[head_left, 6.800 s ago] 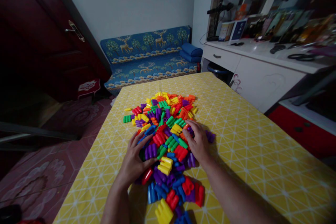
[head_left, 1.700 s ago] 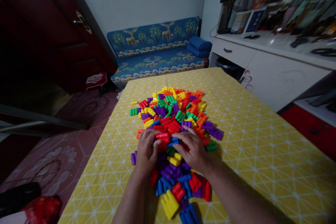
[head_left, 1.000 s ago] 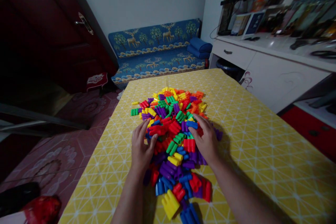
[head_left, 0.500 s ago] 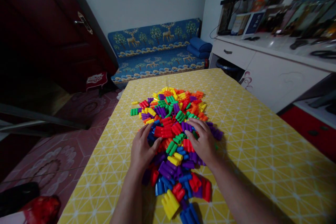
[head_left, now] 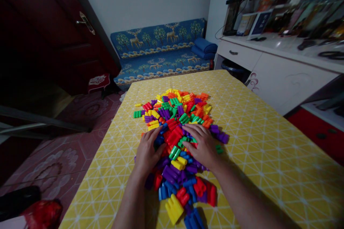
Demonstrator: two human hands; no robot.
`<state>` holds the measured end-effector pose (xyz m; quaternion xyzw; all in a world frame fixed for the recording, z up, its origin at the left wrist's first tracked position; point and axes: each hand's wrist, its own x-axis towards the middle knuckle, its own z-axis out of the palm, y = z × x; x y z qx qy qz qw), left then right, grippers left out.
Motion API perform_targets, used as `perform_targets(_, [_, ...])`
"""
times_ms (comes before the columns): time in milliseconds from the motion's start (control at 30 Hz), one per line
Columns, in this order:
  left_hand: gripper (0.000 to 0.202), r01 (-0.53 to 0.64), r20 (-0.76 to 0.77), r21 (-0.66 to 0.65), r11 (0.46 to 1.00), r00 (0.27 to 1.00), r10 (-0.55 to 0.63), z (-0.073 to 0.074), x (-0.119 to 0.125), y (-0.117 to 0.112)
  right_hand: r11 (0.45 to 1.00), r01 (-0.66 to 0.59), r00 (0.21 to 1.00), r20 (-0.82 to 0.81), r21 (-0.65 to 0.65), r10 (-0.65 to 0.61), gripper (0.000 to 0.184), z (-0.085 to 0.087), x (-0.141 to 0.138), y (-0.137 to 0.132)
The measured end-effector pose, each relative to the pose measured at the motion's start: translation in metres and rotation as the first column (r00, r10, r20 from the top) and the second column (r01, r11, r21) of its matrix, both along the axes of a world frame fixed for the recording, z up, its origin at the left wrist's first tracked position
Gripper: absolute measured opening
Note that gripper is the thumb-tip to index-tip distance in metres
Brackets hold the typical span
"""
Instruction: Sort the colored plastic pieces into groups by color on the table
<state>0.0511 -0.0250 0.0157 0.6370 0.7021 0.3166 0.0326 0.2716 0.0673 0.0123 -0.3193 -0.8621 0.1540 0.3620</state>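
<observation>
Half curled, thumb and fingers apart, the left hand (head_left: 147, 152) arches left of centre; red bullet-shaped plastic blocks (head_left: 173, 136) lie mid-frame, before the similarly spread right hand (head_left: 203, 147). Loose purple blocks (head_left: 222, 137), right of centre, could scatter if that hand swung outward.

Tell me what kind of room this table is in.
Probably a living area in a home: a deer-patterned sofa, a cluttered white cabinet, and colorful plastic pieces heaped on a yellow tablecloth.
</observation>
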Motion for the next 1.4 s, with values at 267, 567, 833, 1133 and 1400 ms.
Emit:
perform_targets(267, [0.047,0.105,0.211,0.114,0.988,0.969,-0.127,0.003,0.002,0.000,0.998,-0.058,0.997,0.042,-0.001,0.058,0.049,0.003,0.000,-0.003])
perform_targets(567, [0.055,-0.011,0.415,0.027,1.000,0.910,-0.001,0.035,-0.012,-0.034,1.000,0.000,0.986,-0.165,0.002,0.000,0.037,0.005,0.014,0.000])
perform_targets(833, [0.116,0.072,-0.035,-0.175,0.982,0.996,-0.079,-0.007,-0.070,-0.127,0.999,0.029,0.964,0.266,-0.026,-0.021,0.088,0.025,0.097,-0.078])
perform_targets(1133, [0.137,0.015,-0.044,-0.170,0.985,0.999,-0.022,-0.029,0.026,-0.144,0.994,0.083,0.913,0.394,0.071,-0.104,0.111,-0.026,0.086,-0.135])
perform_targets(1400, [0.092,-0.003,0.265,-0.052,0.999,0.964,0.017,-0.018,0.077,-0.103,0.998,0.058,0.930,0.362,0.026,-0.064,0.095,-0.022,0.029,-0.128])
